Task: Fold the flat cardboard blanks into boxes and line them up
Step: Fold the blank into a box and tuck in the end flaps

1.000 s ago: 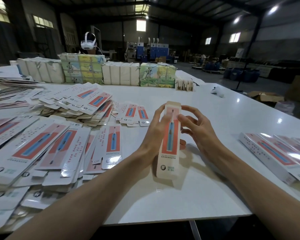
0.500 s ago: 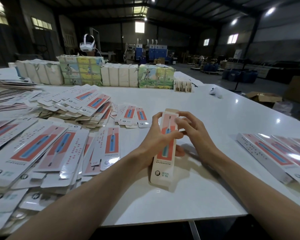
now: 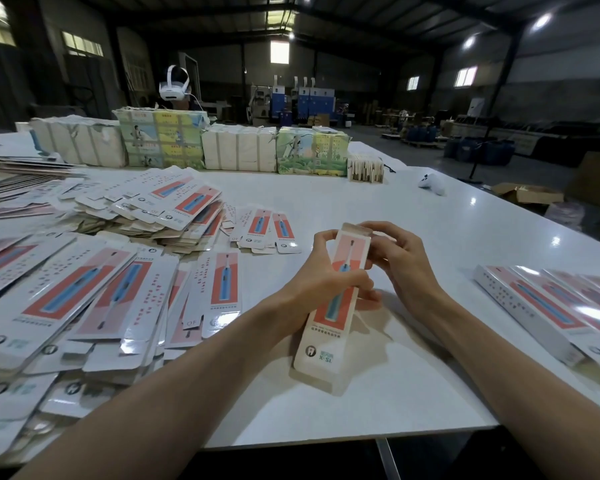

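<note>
A long, narrow toothbrush box (image 3: 329, 337), white with a red panel and blue brush print, stands tilted above the white table (image 3: 378, 209). My left hand (image 3: 321, 275) wraps around its middle from the left. My right hand (image 3: 400, 261) holds its upper right side, fingers curled over the flap at the far end. Flat blanks (image 3: 94, 299) of the same print lie spread in heaps on the left. Folded boxes (image 3: 548, 306) lie side by side in a row at the right.
Wrapped white and illustrated bundles (image 3: 194, 147) line the table's far side, with a small stack of cards (image 3: 366, 171) and a white controller (image 3: 432, 183) beyond. A person wearing a white headset (image 3: 174, 86) stands behind them. The table's front edge runs near my forearms.
The box has come lower and nearer the table. My left hand closed around its middle and my right fingers moved over the top flap.
</note>
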`<state>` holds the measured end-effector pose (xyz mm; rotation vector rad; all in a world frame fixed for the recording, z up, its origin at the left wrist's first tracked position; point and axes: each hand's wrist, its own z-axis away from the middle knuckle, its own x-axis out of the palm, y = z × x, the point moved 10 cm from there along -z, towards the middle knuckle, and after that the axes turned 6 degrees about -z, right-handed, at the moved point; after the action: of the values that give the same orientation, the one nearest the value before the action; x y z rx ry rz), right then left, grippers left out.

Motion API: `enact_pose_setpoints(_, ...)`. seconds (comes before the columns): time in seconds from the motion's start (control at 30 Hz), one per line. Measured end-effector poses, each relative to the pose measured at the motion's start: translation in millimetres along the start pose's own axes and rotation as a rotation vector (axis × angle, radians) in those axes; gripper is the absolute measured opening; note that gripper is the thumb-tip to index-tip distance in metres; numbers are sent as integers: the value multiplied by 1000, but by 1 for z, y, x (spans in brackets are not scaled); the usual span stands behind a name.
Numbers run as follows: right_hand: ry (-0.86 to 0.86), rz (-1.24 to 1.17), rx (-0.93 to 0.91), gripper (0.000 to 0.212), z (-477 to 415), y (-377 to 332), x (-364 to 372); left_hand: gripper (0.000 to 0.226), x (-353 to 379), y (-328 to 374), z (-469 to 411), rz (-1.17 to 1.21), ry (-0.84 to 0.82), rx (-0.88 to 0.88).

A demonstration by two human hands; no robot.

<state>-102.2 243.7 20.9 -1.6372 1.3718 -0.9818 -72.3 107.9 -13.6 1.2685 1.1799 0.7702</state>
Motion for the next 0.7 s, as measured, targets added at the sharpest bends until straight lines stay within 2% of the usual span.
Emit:
enact_pose_setpoints(0.23, -9, -94, 42, 23, -1, -1, 1, 77, 3, 0, -1, 17, -24, -9)
enact_pose_setpoints(0.4, 42, -171, 159, 15, -1, 10, -2, 80, 5, 3, 0, -61, -18, 32)
enact_pose_setpoints(0.7, 37, -207, 198, 19, -1, 14, -4, 84, 3, 4, -1, -160, 19, 60)
